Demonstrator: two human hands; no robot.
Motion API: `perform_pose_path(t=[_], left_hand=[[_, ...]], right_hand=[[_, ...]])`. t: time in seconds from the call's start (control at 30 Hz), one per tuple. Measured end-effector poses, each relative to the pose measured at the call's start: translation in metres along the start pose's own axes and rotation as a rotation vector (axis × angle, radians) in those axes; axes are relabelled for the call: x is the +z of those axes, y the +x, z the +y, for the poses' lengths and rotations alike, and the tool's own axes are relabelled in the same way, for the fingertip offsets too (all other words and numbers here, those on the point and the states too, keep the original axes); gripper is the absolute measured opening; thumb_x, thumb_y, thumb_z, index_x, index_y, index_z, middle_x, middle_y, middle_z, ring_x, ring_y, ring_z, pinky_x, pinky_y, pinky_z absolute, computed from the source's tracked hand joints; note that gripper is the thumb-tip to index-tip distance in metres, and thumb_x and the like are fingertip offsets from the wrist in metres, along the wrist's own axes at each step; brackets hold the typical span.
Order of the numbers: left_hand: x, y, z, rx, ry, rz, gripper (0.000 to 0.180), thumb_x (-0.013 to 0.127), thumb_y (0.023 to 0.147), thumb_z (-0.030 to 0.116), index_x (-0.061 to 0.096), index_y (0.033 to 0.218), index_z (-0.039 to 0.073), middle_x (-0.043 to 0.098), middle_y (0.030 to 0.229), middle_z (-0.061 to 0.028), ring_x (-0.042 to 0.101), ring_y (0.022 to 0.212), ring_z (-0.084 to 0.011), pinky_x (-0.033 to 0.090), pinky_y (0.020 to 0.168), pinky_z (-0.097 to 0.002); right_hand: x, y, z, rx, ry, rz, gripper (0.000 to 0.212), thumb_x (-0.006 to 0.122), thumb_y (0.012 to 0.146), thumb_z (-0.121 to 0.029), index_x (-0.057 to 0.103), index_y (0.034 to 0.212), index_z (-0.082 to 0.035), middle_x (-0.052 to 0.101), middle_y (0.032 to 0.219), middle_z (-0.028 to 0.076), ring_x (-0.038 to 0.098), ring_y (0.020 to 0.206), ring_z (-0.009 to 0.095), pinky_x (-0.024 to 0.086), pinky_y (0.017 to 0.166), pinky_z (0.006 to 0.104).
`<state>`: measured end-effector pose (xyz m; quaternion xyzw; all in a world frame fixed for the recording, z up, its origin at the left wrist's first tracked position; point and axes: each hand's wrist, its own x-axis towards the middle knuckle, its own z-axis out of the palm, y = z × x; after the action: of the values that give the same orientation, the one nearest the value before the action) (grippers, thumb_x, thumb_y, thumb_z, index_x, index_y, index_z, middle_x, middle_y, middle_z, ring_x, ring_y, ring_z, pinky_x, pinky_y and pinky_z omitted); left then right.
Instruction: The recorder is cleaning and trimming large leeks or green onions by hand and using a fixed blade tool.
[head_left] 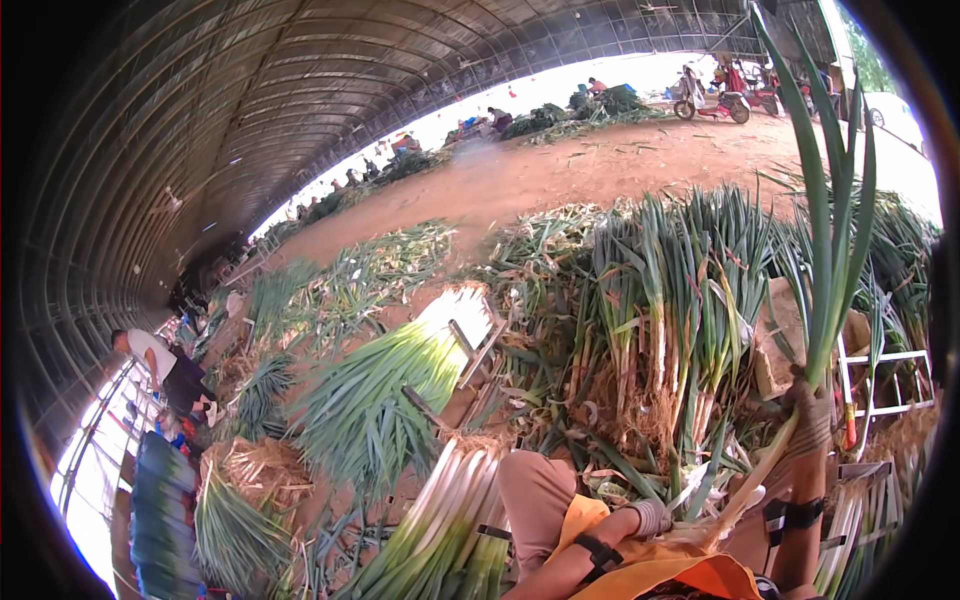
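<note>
A long green onion slants across my lap, its root end low and its green leaves rising high at the right. My gloved right hand is closed around its stalk, just below the leaves. Beside the root end, my left hand is curled in a striped glove. Whether its fingers hold anything I cannot make out. An orange apron covers my lap. Ahead of my hands stands a thick bunch of untrimmed green onions with brown roots.
Cleaned green onions lie in a rack by my knee, with another pile beyond. A white metal frame stands at the right. Loose leaves litter the ground. One person bends at far left; scooters are parked far back.
</note>
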<state>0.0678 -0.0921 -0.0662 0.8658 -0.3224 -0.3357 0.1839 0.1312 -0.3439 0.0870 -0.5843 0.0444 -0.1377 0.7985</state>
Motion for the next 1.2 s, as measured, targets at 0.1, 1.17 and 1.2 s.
perform_pose_path(t=[0.1, 1.17, 1.2], left_hand=[[-0.015, -0.016, 0.011, 0.057, -0.048, -0.038, 0.027, 0.045, 0.081, 0.024, 0.062, 0.082, 0.003, 0.060, 0.081, -0.0230, 0.060, 0.075, -0.0370, 0.047, 0.066, -0.0406], [0.008, -0.006, 0.041, 0.153, 0.033, 0.396, 0.015, 0.054, 0.078, 0.019, 0.062, 0.078, 0.007, 0.060, 0.067, -0.0168, 0.059, 0.061, -0.0349, 0.045, 0.054, -0.0431], [-0.010, -0.014, 0.050, 0.066, 0.160, 0.216, 0.017, 0.051, 0.080, 0.014, 0.063, 0.092, 0.009, 0.061, 0.072, -0.0157, 0.061, 0.064, -0.0303, 0.045, 0.054, -0.0369]], right_hand=[[-0.016, 0.014, -0.019, -0.117, 0.074, 0.034, 0.047, 0.064, 0.080, -0.028, 0.047, 0.112, 0.002, 0.047, 0.054, 0.001, 0.046, 0.037, 0.011, 0.039, 0.034, 0.0237], [-0.083, 0.100, 0.164, 0.372, -0.001, 0.404, 0.026, 0.071, 0.074, -0.030, 0.056, 0.072, -0.009, 0.050, 0.054, 0.002, 0.044, 0.040, 0.016, 0.035, 0.038, 0.0295], [-0.105, 0.105, 0.178, 0.372, 0.026, 0.444, 0.025, 0.070, 0.075, -0.030, 0.056, 0.072, -0.010, 0.049, 0.053, 0.002, 0.044, 0.039, 0.016, 0.034, 0.038, 0.0288]])
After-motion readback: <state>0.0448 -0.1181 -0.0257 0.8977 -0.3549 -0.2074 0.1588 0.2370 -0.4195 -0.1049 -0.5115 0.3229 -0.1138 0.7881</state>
